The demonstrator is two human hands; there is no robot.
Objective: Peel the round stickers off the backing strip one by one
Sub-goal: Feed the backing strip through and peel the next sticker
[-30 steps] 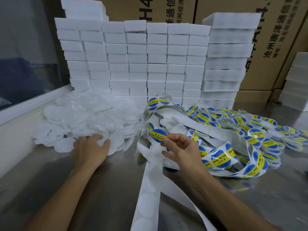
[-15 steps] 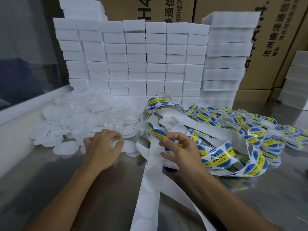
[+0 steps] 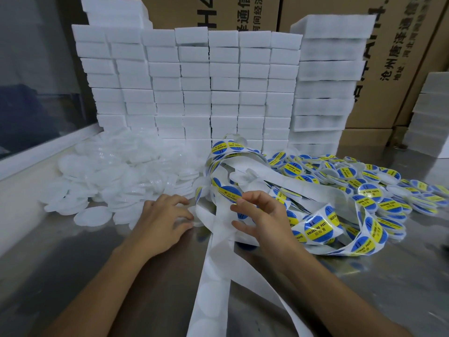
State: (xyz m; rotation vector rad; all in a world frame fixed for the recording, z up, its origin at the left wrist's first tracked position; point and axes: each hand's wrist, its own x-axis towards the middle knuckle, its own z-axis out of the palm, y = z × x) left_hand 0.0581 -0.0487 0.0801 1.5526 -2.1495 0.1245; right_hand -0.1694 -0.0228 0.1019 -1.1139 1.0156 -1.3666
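Note:
A white backing strip (image 3: 213, 271) loops across the steel table and runs off toward me, its near part bare. Round blue-and-yellow stickers (image 3: 315, 227) line its farther coils. My right hand (image 3: 262, 222) pinches one round sticker (image 3: 228, 193) at its edge between thumb and forefinger, above the strip. My left hand (image 3: 162, 220) lies just left of the strip with fingers curled around a clear round lid (image 3: 192, 223), most of it hidden under the fingers.
A heap of clear round lids (image 3: 116, 178) lies at the left. Lids bearing stickers (image 3: 379, 188) spread over the right of the table. White foam blocks (image 3: 194, 88) stack up behind, with cardboard boxes (image 3: 393, 57) farther back. A window ledge (image 3: 36, 152) bounds the left.
My left hand has come from the lid heap rightward to the strip, bringing a clear lid. My right hand has kept its pinch on the sticker, shifting only slightly.

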